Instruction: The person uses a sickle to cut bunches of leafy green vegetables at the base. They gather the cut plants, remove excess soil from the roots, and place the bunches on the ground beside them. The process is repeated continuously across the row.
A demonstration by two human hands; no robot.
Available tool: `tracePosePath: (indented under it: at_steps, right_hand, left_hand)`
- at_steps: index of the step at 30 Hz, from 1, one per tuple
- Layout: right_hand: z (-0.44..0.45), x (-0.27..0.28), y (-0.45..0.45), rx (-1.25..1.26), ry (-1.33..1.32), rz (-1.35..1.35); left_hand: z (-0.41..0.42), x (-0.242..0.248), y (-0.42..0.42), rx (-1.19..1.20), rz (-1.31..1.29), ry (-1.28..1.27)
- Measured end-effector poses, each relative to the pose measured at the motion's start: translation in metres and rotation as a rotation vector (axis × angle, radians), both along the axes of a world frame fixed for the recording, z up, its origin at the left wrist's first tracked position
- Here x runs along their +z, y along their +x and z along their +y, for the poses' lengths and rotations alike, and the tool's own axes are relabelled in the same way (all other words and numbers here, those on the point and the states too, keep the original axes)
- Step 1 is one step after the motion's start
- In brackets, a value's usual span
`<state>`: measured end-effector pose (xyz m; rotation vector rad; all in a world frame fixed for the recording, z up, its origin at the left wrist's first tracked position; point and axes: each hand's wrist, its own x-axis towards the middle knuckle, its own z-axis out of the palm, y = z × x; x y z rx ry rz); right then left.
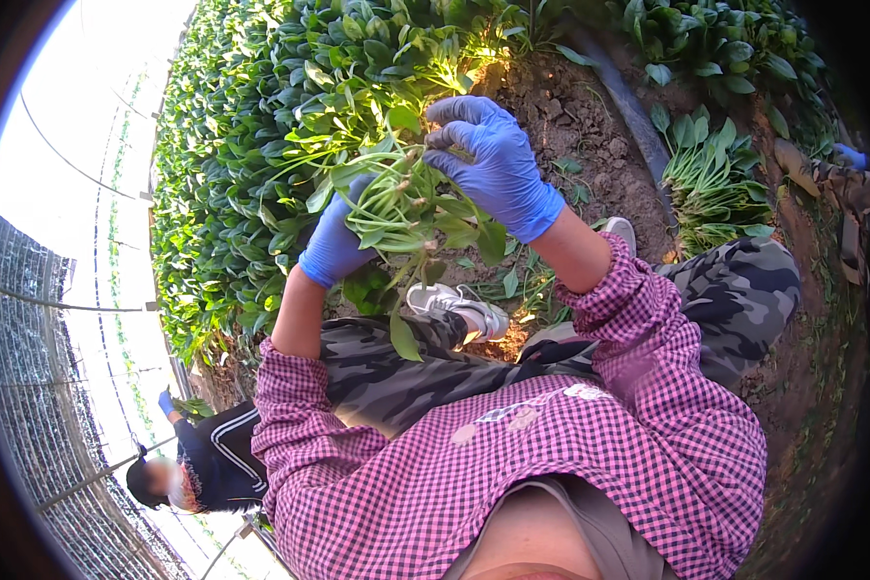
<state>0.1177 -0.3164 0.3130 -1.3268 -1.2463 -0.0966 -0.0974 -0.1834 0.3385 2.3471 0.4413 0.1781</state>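
A bunch of spinach-like leafy greens (pixel 388 206) rests in my left hand (pixel 341 235), which wears a blue disposable glove. The pale stems and pinkish root ends face up and toward the right, and some leaves hang down below. My right hand (pixel 493 159), gloved in the same blue, is at the right side of the bunch with its fingers curled beside the root ends. Whether its fingertips pinch a stem or leaf is unclear. Both hands are raised above my bent legs, over the edge of the growing plants.
Dense leafy plants (pixel 225 181) grow ahead and to the left. A pile of pulled greens (pixel 714 174) lies at right on the soil (pixel 573 116), past a dark hose (pixel 627 109). A co-worker (pixel 217 457) is at lower left; another person's gloved hand (pixel 850 156) shows at far right.
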Motion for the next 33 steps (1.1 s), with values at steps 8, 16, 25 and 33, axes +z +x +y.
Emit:
tracePosePath:
  at_steps: [8,16,25,33]
  right_hand:
    - [-0.012,0.005,0.018,0.459,0.127,0.824]
    - [-0.034,-0.027,0.048,0.202,-0.265,0.437]
    - [-0.014,-0.009,0.002,0.209,-0.411,0.691]
    - [-0.007,-0.006,0.005,0.362,-0.309,0.83]
  left_hand:
    - [-0.002,0.001,-0.009,0.046,0.075,-0.133]
    - [-0.009,0.018,-0.001,0.033,0.176,-0.247]
    - [-0.014,0.022,0.002,0.087,0.205,-0.337]
    - [-0.029,0.039,0.016,-0.142,0.002,0.034]
